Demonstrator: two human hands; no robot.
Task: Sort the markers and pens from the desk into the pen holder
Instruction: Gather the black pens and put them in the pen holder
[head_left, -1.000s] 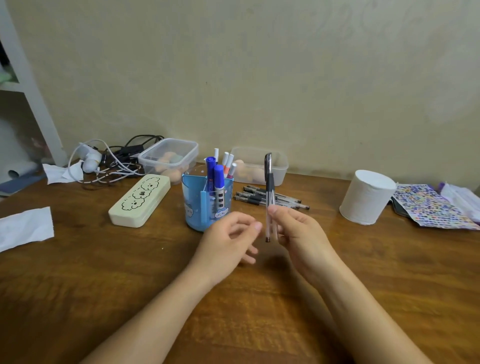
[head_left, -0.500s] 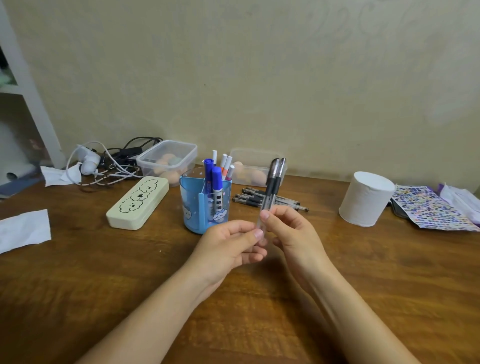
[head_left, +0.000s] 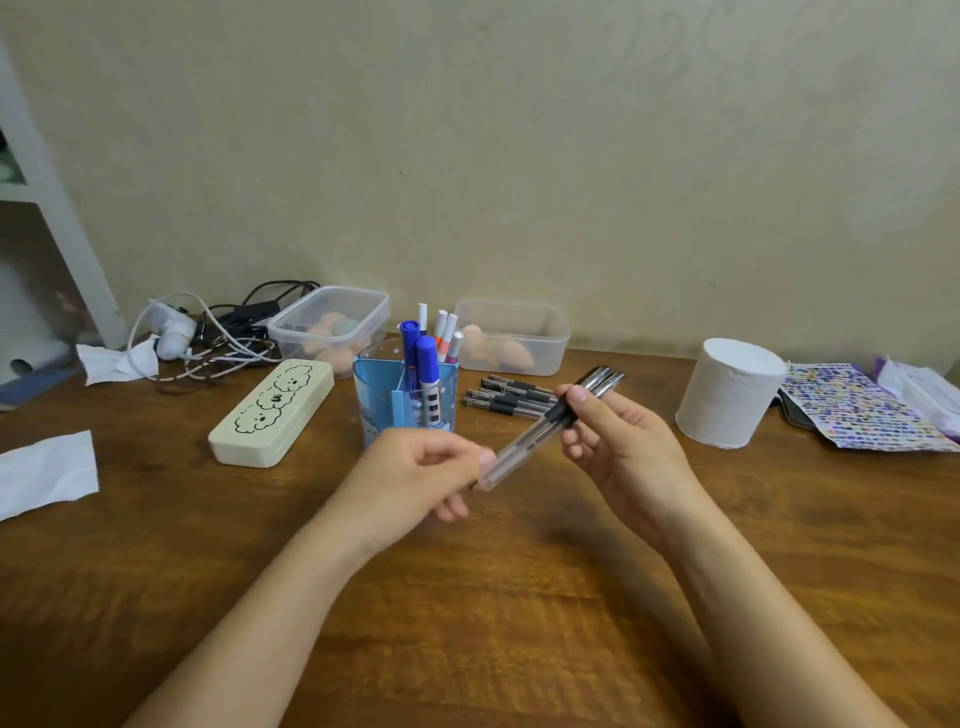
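Two clear pens with black grips (head_left: 524, 441) are held slanted above the desk, caps up to the right. My right hand (head_left: 618, 447) pinches them near the grips. My left hand (head_left: 415, 478) touches their lower ends with thumb and fingertips. The blue pen holder (head_left: 379, 400) stands just behind my left hand and holds two blue markers (head_left: 423, 364) and several thin white pens (head_left: 447, 332). Several more black pens (head_left: 509, 397) lie on the desk right of the holder, behind my right hand.
A cream pencil case (head_left: 270, 413) lies left of the holder. Two clear plastic boxes (head_left: 332, 327) (head_left: 514, 335) stand at the back, with tangled cables (head_left: 218, 332) to the left. A white paper roll (head_left: 727, 400) and a sticker sheet (head_left: 857, 410) sit right. White paper (head_left: 47, 473) lies far left.
The pens went from upright in my right hand to slanted low, now two side by side. My left hand closed in and touches their lower ends.
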